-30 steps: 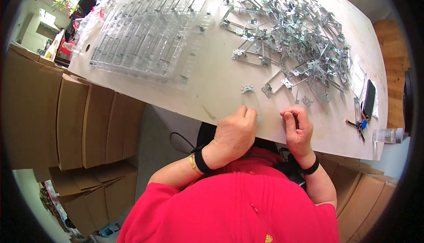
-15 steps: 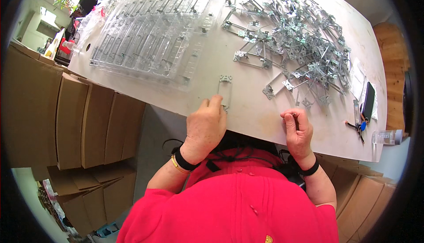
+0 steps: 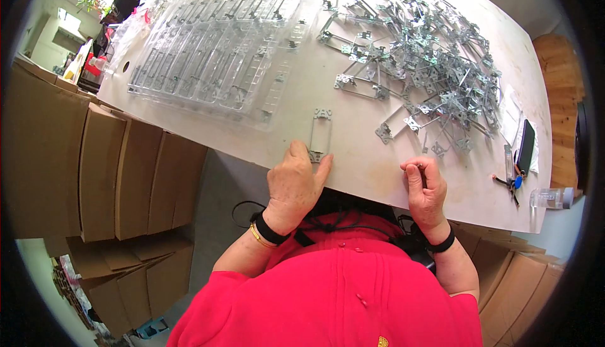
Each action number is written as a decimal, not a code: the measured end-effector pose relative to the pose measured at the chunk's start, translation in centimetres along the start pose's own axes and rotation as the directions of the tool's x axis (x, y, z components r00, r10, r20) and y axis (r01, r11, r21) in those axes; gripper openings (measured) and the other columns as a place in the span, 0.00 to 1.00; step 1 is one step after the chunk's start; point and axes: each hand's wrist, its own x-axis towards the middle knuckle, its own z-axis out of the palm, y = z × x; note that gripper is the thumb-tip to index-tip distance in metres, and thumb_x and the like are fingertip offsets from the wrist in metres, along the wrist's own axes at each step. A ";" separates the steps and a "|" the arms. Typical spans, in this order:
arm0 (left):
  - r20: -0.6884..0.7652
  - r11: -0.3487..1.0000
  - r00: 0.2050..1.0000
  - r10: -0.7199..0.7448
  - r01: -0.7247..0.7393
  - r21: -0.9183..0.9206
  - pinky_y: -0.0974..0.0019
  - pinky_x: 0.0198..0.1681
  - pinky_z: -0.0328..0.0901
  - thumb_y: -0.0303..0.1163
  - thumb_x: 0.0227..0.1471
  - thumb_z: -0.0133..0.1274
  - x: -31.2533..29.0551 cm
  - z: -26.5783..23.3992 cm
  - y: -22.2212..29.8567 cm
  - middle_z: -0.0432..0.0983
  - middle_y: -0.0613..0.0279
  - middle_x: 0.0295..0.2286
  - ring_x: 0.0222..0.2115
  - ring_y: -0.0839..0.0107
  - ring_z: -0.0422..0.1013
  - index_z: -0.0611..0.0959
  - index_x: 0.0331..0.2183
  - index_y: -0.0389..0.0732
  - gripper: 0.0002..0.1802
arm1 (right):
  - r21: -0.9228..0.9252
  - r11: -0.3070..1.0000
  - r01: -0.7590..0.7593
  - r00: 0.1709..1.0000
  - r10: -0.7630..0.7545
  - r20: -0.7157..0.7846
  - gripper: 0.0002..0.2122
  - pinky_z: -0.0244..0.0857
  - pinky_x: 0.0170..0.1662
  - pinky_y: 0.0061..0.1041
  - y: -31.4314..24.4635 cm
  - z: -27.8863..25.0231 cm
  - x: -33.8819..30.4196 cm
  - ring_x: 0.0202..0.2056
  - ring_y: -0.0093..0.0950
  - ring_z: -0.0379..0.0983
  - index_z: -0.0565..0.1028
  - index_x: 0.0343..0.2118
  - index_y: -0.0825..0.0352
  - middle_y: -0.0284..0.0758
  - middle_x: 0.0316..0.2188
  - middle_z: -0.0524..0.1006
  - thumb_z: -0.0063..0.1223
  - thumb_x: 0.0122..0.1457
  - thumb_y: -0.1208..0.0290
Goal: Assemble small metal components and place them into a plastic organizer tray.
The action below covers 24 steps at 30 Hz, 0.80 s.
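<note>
A narrow rectangular metal bracket frame (image 3: 329,134) lies flat on the table near its front edge. My left hand (image 3: 292,180) is at the near end of this frame. Its thumb and forefinger are spread to either side of that end plate, and whether they touch it I cannot tell. To the right, my right hand (image 3: 428,189) is closed in a pinch just over the table edge. A tiny dark bit shows at its fingertips, too small to name. Beyond that hand lies a large tangled heap of similar metal bracket frames (image 3: 435,63).
Stacked clear plastic trays (image 3: 268,104) with metal frames in their slots cover the table's left side. A black case (image 3: 525,148), a key bunch (image 3: 518,181) and a clear cylindrical container (image 3: 553,197) lie at the right edge. Cardboard boxes (image 3: 101,170) stand at the left.
My left hand has drawn back slightly and its thumb and forefinger have spread, uncovering the frame's near end. My right hand has stayed in place.
</note>
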 end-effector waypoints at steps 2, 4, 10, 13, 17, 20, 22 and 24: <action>-0.017 0.999 1.000 -0.015 0.014 -0.030 0.47 0.28 0.72 0.48 0.57 0.66 0.1 0.3 -0.1 0.80 0.47 0.24 0.24 0.45 0.79 0.77 0.37 0.37 0.24 | -0.009 1.000 0.022 1.000 -0.022 -0.004 0.04 0.69 0.36 0.23 0.0 0.0 0.1 0.30 0.24 0.74 0.77 0.41 0.67 0.34 0.30 0.80 0.56 0.72 0.73; -0.023 1.000 1.000 -0.010 0.010 -0.022 0.50 0.26 0.73 0.49 0.57 0.66 0.2 0.5 -0.3 0.78 0.50 0.25 0.24 0.47 0.79 0.73 0.34 0.38 0.26 | -0.017 0.999 0.047 0.999 -0.047 -0.007 0.04 0.69 0.36 0.23 -0.1 0.0 0.1 0.30 0.24 0.74 0.77 0.41 0.67 0.34 0.30 0.80 0.56 0.72 0.73; -0.064 0.999 0.998 -0.028 0.025 -0.043 0.47 0.28 0.72 0.47 0.57 0.65 0.3 0.7 -0.2 0.81 0.49 0.24 0.24 0.46 0.79 0.78 0.37 0.38 0.22 | -0.038 0.999 0.029 1.000 -0.028 0.013 0.04 0.69 0.36 0.24 -0.2 -0.1 0.0 0.30 0.24 0.74 0.77 0.41 0.67 0.34 0.30 0.80 0.56 0.72 0.73; -0.049 0.999 0.998 -0.032 0.031 -0.011 0.48 0.28 0.72 0.47 0.56 0.66 0.0 0.7 -0.2 0.81 0.49 0.24 0.25 0.46 0.80 0.79 0.37 0.37 0.22 | -0.014 1.000 -0.017 1.000 0.017 0.015 0.04 0.69 0.36 0.24 0.1 -0.2 -0.4 0.30 0.24 0.73 0.77 0.41 0.67 0.34 0.30 0.79 0.56 0.72 0.73; -0.039 0.997 0.997 -0.073 0.072 -0.008 0.49 0.29 0.73 0.47 0.54 0.66 0.5 0.6 -0.2 0.81 0.48 0.24 0.25 0.45 0.80 0.80 0.36 0.36 0.22 | -0.023 1.000 -0.002 1.000 0.003 0.022 0.04 0.68 0.35 0.23 0.0 -0.3 -0.1 0.29 0.24 0.73 0.77 0.41 0.68 0.35 0.30 0.79 0.57 0.71 0.73; -0.094 0.997 0.994 -0.058 0.054 -0.047 0.50 0.29 0.73 0.45 0.54 0.67 0.6 0.5 -0.5 0.81 0.49 0.23 0.24 0.48 0.80 0.82 0.36 0.34 0.22 | -0.018 1.000 0.013 1.000 -0.012 0.019 0.04 0.69 0.35 0.24 -0.3 -0.2 0.2 0.29 0.24 0.73 0.77 0.41 0.68 0.35 0.31 0.79 0.57 0.71 0.73; -0.134 0.983 0.987 -0.088 0.065 -0.169 0.55 0.27 0.72 0.41 0.53 0.68 0.6 0.3 -0.3 0.80 0.53 0.21 0.20 0.56 0.78 0.83 0.37 0.33 0.20 | -0.019 1.000 0.024 1.000 -0.024 0.013 0.04 0.69 0.35 0.24 -0.3 -0.2 0.2 0.29 0.24 0.74 0.77 0.41 0.68 0.35 0.31 0.79 0.57 0.71 0.73; -0.132 0.977 0.986 -0.101 0.073 -0.202 0.58 0.26 0.71 0.39 0.53 0.68 0.6 0.3 -0.3 0.78 0.55 0.19 0.19 0.60 0.76 0.83 0.37 0.33 0.19 | -0.002 0.999 0.034 0.999 -0.034 0.014 0.04 0.70 0.36 0.24 -0.2 -0.2 0.2 0.30 0.25 0.75 0.77 0.41 0.68 0.36 0.32 0.80 0.57 0.71 0.73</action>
